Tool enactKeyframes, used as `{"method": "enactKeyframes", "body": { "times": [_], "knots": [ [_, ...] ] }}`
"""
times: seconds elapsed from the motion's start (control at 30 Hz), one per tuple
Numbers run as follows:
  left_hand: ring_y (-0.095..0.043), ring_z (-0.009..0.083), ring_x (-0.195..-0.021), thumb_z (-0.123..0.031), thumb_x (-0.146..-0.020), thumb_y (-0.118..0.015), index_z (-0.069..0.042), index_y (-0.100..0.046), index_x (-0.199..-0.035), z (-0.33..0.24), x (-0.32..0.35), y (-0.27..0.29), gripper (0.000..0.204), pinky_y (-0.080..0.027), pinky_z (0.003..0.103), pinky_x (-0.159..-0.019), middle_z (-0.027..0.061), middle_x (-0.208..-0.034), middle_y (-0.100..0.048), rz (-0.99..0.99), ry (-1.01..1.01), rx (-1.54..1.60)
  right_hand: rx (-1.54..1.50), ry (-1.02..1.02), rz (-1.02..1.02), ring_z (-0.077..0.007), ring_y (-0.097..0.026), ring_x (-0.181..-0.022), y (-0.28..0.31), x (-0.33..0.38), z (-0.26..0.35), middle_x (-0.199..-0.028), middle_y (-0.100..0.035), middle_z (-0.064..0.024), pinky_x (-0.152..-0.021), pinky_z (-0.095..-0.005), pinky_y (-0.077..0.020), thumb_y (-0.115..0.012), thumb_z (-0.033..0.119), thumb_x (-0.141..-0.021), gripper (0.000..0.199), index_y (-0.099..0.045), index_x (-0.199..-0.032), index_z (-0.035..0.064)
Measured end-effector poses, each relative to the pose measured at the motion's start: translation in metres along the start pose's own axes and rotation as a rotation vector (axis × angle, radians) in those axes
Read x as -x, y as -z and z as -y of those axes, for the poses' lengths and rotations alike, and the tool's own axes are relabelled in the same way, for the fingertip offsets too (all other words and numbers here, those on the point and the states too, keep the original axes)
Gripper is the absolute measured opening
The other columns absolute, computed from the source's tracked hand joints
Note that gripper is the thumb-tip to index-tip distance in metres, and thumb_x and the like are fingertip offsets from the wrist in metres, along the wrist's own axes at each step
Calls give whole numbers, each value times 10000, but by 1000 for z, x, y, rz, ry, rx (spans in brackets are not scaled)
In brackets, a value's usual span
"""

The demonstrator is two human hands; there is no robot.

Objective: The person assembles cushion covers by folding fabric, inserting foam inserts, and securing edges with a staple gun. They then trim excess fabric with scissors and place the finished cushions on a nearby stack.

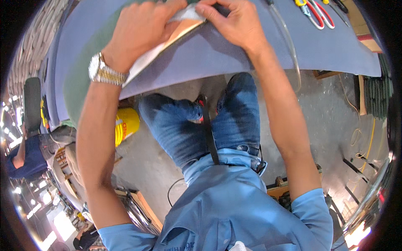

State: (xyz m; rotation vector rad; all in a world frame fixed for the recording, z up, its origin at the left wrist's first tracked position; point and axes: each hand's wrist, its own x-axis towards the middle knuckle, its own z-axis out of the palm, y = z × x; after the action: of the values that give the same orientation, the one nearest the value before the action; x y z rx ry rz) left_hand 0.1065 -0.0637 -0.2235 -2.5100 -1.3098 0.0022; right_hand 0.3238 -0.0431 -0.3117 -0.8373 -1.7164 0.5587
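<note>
Along the front edge of the table lies a dark green fabric piece [79, 71], with a white layer [144, 63] and a tan strip [183, 29] showing at its rim. My left hand [142, 29] is bent over this rim, its fingers curled onto the white layer, and a metal watch circles that wrist. Opposite it, my right hand [234, 23] pinches the far end of the white layer between thumb and fingers. The fingertips of both hands are partly cut off by the upper edge of the view.
A blue-grey cover lies over the table [343, 50]. Red-handled cutters [320, 16] rest at its far right, and a clear hose [289, 42] hangs over the front edge. Below stands a yellow bucket [127, 125]. Another person [29, 154] is at the left.
</note>
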Motion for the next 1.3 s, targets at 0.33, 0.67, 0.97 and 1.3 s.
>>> {"method": "enactKeyframes", "body": {
  "times": [0.33, 0.67, 0.97, 1.3],
  "knots": [
    [-721, 313, -902, -304, -872, -752, -66, -753, -1055, -12, -24, 26, 300, -570, 416, -795, 154, -1048, -744, -61, -163, 213, 94, -118, 146, -79, -615, -736, 6, -5, 22, -858, -737, -48, -655, -271, -508, -830, 147, -830, 239, -723, -977, -9],
    [-728, 364, -820, -193, -894, -685, -29, -746, -928, -1, -29, 13, 179, -587, 440, -766, 213, -852, -729, -39, -248, 63, -100, -113, 233, -106, -662, -868, 8, -9, 11, -933, -730, -49, -809, -258, -552, -761, 65, -922, 117, -697, -980, -15],
    [-636, 394, -1072, -292, -846, -783, -124, -555, -1390, -13, -43, -17, 613, -506, 506, -859, 230, -1182, -656, -40, -94, 156, 270, -52, 74, -364, -703, -909, 18, 6, 18, -1051, -706, -167, -803, -461, -572, -799, 328, -787, 455, -683, -1158, 91],
    [-439, 415, -1427, -795, -885, -498, -187, -477, -1541, -47, 83, 2, 894, -302, 638, -1164, 190, -1567, -458, -181, 226, 524, 1, 32, 103, -377, -570, -1299, -1, 3, 0, -1187, -689, -110, -1014, -492, -515, -818, 63, -570, 482, -637, -1017, 42]
  ]
}}
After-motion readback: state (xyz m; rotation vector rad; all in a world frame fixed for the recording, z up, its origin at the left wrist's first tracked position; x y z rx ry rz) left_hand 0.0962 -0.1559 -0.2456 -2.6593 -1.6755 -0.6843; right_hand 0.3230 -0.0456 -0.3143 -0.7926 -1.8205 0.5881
